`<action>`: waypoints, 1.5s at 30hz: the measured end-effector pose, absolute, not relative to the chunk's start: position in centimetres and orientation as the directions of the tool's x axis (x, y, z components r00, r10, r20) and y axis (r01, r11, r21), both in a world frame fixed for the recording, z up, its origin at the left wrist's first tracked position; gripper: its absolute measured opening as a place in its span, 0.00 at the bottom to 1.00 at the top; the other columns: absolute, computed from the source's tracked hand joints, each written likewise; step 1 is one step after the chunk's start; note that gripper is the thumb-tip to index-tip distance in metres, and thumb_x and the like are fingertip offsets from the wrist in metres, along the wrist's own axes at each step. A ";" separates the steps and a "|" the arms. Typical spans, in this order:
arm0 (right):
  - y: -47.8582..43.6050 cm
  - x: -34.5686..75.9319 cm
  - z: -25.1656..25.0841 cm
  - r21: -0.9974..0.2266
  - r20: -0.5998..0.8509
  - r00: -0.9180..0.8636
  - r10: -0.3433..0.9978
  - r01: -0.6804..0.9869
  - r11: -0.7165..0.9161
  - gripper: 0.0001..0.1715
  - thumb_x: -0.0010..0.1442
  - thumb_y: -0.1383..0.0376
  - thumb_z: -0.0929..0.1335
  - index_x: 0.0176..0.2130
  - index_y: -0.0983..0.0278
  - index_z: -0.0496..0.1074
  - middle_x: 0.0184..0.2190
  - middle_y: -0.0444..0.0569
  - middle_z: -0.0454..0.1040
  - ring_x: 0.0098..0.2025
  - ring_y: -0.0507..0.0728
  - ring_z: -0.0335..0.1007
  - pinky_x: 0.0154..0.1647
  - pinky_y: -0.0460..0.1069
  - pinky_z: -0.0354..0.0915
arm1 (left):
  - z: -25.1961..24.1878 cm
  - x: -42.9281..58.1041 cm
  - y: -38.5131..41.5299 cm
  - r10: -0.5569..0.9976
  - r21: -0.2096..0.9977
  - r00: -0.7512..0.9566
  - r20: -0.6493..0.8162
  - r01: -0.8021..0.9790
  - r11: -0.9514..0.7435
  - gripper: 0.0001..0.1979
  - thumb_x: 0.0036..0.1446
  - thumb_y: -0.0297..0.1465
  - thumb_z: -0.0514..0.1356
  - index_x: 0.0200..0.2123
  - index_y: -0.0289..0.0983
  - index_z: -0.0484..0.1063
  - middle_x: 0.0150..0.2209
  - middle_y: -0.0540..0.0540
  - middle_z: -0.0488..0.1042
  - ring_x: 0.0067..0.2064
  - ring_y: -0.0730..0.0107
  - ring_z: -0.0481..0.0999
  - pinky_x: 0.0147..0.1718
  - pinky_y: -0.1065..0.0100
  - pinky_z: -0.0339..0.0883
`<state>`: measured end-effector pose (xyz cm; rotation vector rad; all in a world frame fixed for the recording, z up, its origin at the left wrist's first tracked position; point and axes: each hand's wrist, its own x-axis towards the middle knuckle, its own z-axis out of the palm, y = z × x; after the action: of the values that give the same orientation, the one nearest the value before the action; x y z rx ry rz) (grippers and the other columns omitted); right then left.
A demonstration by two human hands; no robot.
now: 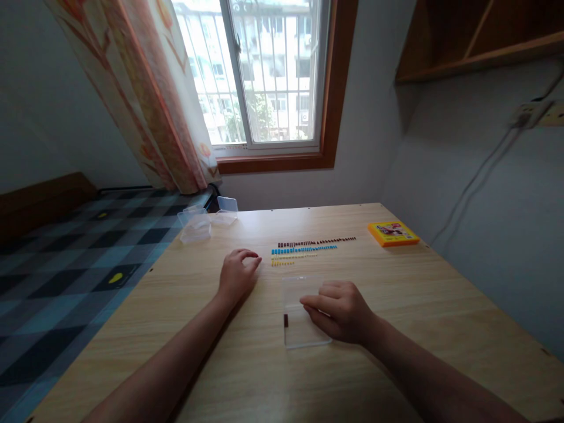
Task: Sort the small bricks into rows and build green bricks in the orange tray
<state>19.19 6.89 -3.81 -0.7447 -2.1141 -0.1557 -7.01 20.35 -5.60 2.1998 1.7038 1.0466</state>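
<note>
My left hand (239,275) rests on the table left of the rows of small pieces, its fingers curled and the tips close together. Whatever it may hold is hidden. Over a clear plastic plate (304,336) is my right hand (341,308), thumb and forefinger pinched together; anything between them is too small to make out. One dark brown piece (286,321) sits at the plate's left edge. Beyond the plate, tiny pieces lie in lines: dark brown pieces (304,243), blue pieces (304,249), pale yellow pieces (293,257) and yellow pieces (279,264).
Clear plastic boxes (196,232) with raised lids stand at the table's far left. A yellow-orange box (393,234) lies at the far right edge. The wooden table (247,382) adjoins a bed with a checked cover (66,282). A window and wall are beyond.
</note>
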 end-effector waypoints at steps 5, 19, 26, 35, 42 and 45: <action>6.8 19.4 -3.8 -0.161 0.782 -0.435 0.446 0.550 0.820 0.09 0.68 0.67 0.66 0.40 0.65 0.77 0.21 0.43 0.69 0.23 0.51 0.60 0.27 0.48 0.53 | -2.4 -4.9 12.7 0.895 0.569 0.391 0.216 0.695 -0.440 0.07 0.57 0.36 0.64 0.36 0.40 0.81 0.35 0.47 0.76 0.35 0.66 0.74 0.38 0.65 0.67; 6.8 19.8 -3.8 -0.186 0.785 -0.415 0.461 0.551 0.814 0.08 0.67 0.66 0.67 0.40 0.63 0.78 0.22 0.43 0.72 0.24 0.51 0.63 0.27 0.48 0.55 | -1.0 -1.8 7.9 0.835 0.436 0.550 -0.017 0.756 -0.489 0.06 0.58 0.33 0.64 0.39 0.44 0.80 0.37 0.49 0.79 0.40 0.63 0.78 0.41 0.65 0.67; 6.7 19.8 -3.6 -0.217 0.754 -0.448 0.480 0.519 0.826 0.09 0.68 0.66 0.66 0.40 0.63 0.78 0.23 0.44 0.72 0.24 0.52 0.63 0.27 0.49 0.55 | -1.8 0.1 7.9 0.818 0.356 0.565 -0.106 0.790 -0.499 0.08 0.58 0.34 0.62 0.38 0.42 0.81 0.38 0.46 0.82 0.40 0.58 0.79 0.39 0.64 0.68; 6.7 20.4 -3.3 -0.312 0.541 -0.601 0.588 0.505 0.805 0.09 0.64 0.66 0.67 0.37 0.61 0.79 0.25 0.44 0.75 0.25 0.52 0.68 0.28 0.48 0.54 | -2.1 -0.3 7.6 0.818 0.341 0.559 -0.138 0.802 -0.491 0.09 0.57 0.37 0.63 0.39 0.44 0.81 0.38 0.46 0.82 0.41 0.57 0.80 0.39 0.63 0.69; 6.7 20.4 -3.6 -0.308 0.359 -0.694 0.624 0.543 0.781 0.08 0.58 0.69 0.68 0.31 0.61 0.78 0.24 0.43 0.75 0.26 0.51 0.67 0.29 0.48 0.55 | -2.2 -0.8 6.6 0.844 0.359 0.518 -0.141 0.821 -0.444 0.08 0.56 0.36 0.63 0.38 0.43 0.81 0.36 0.45 0.82 0.40 0.56 0.80 0.38 0.62 0.69; 6.6 20.3 -3.6 -0.293 0.324 -0.716 0.619 0.546 0.785 0.07 0.58 0.70 0.69 0.30 0.62 0.77 0.24 0.44 0.75 0.27 0.52 0.68 0.31 0.48 0.56 | -1.8 -1.0 6.4 0.834 0.391 0.536 -0.132 0.801 -0.453 0.10 0.56 0.38 0.64 0.40 0.43 0.81 0.36 0.45 0.82 0.39 0.57 0.80 0.37 0.63 0.68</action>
<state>20.34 6.61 -3.60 -0.8804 -2.5689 0.2468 -0.97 6.44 -1.83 2.3709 1.3365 0.1104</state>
